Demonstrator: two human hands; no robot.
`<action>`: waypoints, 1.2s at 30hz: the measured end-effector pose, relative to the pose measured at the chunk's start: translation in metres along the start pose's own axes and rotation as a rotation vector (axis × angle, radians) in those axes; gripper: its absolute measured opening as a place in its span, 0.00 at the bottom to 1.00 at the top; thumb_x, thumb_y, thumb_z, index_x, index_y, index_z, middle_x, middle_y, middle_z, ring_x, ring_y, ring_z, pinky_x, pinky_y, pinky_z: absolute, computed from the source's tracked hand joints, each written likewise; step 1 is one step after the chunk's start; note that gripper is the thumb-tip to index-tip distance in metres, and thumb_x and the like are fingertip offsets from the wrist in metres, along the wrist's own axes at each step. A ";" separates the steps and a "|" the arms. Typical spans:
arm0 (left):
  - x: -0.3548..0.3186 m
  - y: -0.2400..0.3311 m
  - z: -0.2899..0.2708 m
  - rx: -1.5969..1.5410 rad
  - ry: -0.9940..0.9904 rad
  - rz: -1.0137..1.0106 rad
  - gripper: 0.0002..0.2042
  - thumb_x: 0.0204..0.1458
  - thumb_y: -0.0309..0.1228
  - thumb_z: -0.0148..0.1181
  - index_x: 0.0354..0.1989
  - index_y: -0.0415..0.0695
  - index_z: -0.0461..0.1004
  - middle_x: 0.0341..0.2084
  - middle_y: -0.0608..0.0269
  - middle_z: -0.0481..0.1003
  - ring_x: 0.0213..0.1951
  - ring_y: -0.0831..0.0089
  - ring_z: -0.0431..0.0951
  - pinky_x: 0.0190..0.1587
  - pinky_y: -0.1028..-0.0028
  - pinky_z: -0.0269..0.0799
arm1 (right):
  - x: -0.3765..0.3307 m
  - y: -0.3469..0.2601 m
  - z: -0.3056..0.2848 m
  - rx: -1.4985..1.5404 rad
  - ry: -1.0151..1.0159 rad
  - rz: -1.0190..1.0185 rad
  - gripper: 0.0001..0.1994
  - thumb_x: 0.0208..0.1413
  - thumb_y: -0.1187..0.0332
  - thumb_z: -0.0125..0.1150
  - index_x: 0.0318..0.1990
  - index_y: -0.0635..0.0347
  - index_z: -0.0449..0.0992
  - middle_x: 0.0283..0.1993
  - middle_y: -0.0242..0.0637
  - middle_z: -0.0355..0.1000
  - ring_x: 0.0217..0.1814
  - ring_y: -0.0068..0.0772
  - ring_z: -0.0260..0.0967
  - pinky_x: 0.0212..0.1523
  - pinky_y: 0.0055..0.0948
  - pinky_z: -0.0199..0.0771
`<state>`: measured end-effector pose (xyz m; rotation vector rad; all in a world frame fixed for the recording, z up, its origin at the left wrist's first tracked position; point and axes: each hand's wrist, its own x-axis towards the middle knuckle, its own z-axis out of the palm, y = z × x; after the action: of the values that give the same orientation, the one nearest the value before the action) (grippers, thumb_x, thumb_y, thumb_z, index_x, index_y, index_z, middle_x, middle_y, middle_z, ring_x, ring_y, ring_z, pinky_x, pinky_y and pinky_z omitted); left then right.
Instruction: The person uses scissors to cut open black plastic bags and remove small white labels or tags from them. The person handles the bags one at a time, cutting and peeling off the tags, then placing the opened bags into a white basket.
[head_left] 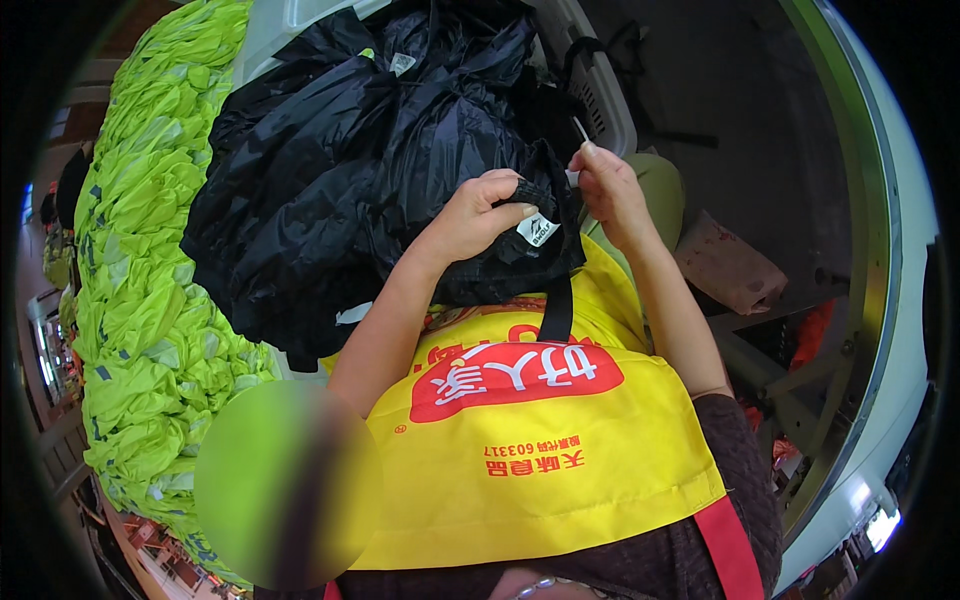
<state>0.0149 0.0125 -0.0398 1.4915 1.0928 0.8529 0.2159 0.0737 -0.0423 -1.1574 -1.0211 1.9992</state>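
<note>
**Black garment held over the lap**

The black garment point(520, 250) with a small white label point(538, 231) rests on the yellow apron point(540, 450). The left hand point(485, 215) is closed on its bunched fabric. The right hand point(610, 190) pinches a thin white tag point(579, 128) at the garment's upper edge. Behind lie piled black garments point(340, 150); beside them, a stack of neon-green vests point(150, 250).

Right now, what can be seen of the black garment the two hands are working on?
The black garment is a thin, slightly shiny, crumpled fabric piece lying on the person's yellow apron. A small white sewn-in label shows near its top, and a black strap hangs down from it. The left hand grips its upper edge; the right hand pinches beside it, holding something thin and pale. A pile of similar black garments lies behind.
</note>
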 end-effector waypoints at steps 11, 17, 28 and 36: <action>-0.001 0.001 0.003 -0.045 0.023 -0.024 0.05 0.47 0.21 0.54 0.33 0.36 0.73 0.29 0.67 0.69 0.34 0.80 0.68 0.39 0.80 0.63 | 0.004 -0.003 0.033 -0.215 0.066 -0.366 0.08 0.49 0.67 0.61 0.29 0.63 0.75 0.23 0.27 0.69 0.25 0.15 0.63 0.28 0.16 0.63; -0.003 0.002 0.002 -0.128 0.040 -0.042 0.04 0.48 0.22 0.54 0.32 0.37 0.73 0.27 0.70 0.67 0.32 0.83 0.68 0.37 0.82 0.62 | 0.004 -0.006 0.016 -0.213 0.040 -0.295 0.08 0.48 0.67 0.62 0.30 0.63 0.75 0.24 0.25 0.69 0.26 0.14 0.63 0.28 0.16 0.63; -0.007 0.005 -0.001 -0.050 0.088 -0.036 0.06 0.45 0.25 0.59 0.31 0.36 0.72 0.31 0.63 0.68 0.34 0.76 0.70 0.38 0.79 0.64 | 0.027 -0.003 0.011 -0.448 -0.027 -0.499 0.09 0.53 0.69 0.55 0.40 0.63 0.74 0.35 0.33 0.73 0.38 0.22 0.69 0.41 0.21 0.67; -0.039 0.029 0.023 0.422 0.387 -0.016 0.14 0.37 0.24 0.65 0.35 0.36 0.73 0.40 0.56 0.68 0.37 0.70 0.72 0.34 0.77 0.68 | 0.039 0.008 0.009 -0.817 -0.449 -0.557 0.09 0.49 0.76 0.55 0.40 0.63 0.72 0.37 0.36 0.67 0.40 0.32 0.65 0.43 0.24 0.64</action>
<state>0.0287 -0.0325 -0.0147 1.6963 1.6483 0.9651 0.1902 0.0980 -0.0630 -0.6353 -2.2373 1.4173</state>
